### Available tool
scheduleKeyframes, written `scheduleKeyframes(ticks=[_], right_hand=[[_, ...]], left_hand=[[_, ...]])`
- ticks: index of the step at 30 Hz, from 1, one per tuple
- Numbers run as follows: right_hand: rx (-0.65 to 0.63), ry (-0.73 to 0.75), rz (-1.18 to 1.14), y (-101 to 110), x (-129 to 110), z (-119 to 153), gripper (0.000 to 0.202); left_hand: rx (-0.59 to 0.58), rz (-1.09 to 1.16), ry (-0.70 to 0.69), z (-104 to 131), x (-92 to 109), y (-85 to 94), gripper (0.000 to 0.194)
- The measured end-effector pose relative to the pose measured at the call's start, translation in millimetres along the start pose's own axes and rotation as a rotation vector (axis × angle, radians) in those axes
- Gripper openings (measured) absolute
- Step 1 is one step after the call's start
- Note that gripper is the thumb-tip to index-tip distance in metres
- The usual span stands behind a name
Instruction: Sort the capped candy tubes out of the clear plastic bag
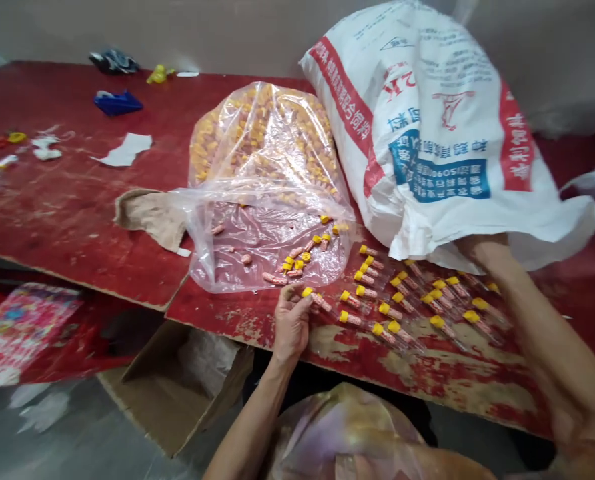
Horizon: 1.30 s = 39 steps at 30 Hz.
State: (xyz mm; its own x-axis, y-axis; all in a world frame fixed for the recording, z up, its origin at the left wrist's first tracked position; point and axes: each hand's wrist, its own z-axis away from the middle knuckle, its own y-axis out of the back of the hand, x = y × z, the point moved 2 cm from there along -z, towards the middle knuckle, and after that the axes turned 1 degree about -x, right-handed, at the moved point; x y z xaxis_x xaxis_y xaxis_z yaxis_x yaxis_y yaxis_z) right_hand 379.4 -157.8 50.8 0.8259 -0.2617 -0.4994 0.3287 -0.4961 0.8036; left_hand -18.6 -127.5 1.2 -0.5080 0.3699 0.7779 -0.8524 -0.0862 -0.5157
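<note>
My left hand [291, 321] is at the front edge of the table, its thumb and fingers pinched on a small clear tube [321, 302] with a yellow cap and pink pellets inside. Several similar capped tubes [388, 311] lie scattered to its right. My right forearm [532, 313] reaches into the mouth of a large white woven sack [427, 133] with red and blue print. The sack hides that hand and its fingers. Just beyond my left hand, a clear plastic bag [272, 260] lies flat at its near end, with a heap of yellow caps or capped pieces [262, 133] filling its far end.
A tan cloth piece [152, 215] lies left of the bag. White paper [126, 149], a blue item [117, 103] and a dark bundle [113, 61] are farther back on the red table [67, 180]. Below its front edge stands an open cardboard box [162, 393].
</note>
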Motion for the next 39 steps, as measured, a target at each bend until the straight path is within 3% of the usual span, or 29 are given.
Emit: scheduleKeyframes(ticks=[3, 5, 8, 11, 15, 17, 20, 22, 25, 30, 35, 39], right_hand=[[-0.17, 0.113, 0.149, 23, 0, 44, 0.029], [-0.262, 0.209, 0.045, 29, -20, 82, 0.031], [-0.321, 0.272, -0.24, 21, -66, 126, 0.031], [-0.343, 0.313, -0.347, 1, -110, 149, 0.029], [-0.262, 0.284, -0.408, -17, -136, 159, 0.025], [-0.217, 0.149, -0.509, -21, -136, 160, 0.025], [-0.125, -0.097, -0.836, -26, -132, 164, 0.026], [-0.044, -0.182, -0.989, -29, -132, 170, 0.029], [-0.002, -0.235, -0.99, -35, -137, 179, 0.033], [-0.051, -0.158, -0.877, -34, -142, 187, 0.027], [-0.166, 0.083, -0.586, -30, -144, 185, 0.023], [-0.145, 0.191, -0.512, -36, -147, 184, 0.02]], left_hand=[[-0.059, 0.026, 0.025, 0, 2, -6.8, 0.037], [-0.115, 0.038, 0.058, 6, 1, -18.3, 0.035], [-0.196, 0.064, 0.102, 23, -5, -41.7, 0.033], [-0.255, 0.087, 0.126, 40, -16, -59.9, 0.03], [-0.195, 0.104, 0.101, 50, -25, -58.3, 0.031], [-0.157, 0.117, 0.094, 51, -26, -50.4, 0.031], [-0.15, 0.141, 0.123, 52, -26, -40.4, 0.033], [-0.162, 0.149, 0.148, 53, -29, -37.8, 0.034], [-0.151, 0.158, 0.152, 55, -34, -38.3, 0.035], [-0.104, 0.183, 0.156, 56, -40, -41.1, 0.035], [-0.076, 0.193, 0.156, 55, -38, -42.0, 0.037], [-0.092, 0.141, 0.108, 56, -40, -41.6, 0.032]])
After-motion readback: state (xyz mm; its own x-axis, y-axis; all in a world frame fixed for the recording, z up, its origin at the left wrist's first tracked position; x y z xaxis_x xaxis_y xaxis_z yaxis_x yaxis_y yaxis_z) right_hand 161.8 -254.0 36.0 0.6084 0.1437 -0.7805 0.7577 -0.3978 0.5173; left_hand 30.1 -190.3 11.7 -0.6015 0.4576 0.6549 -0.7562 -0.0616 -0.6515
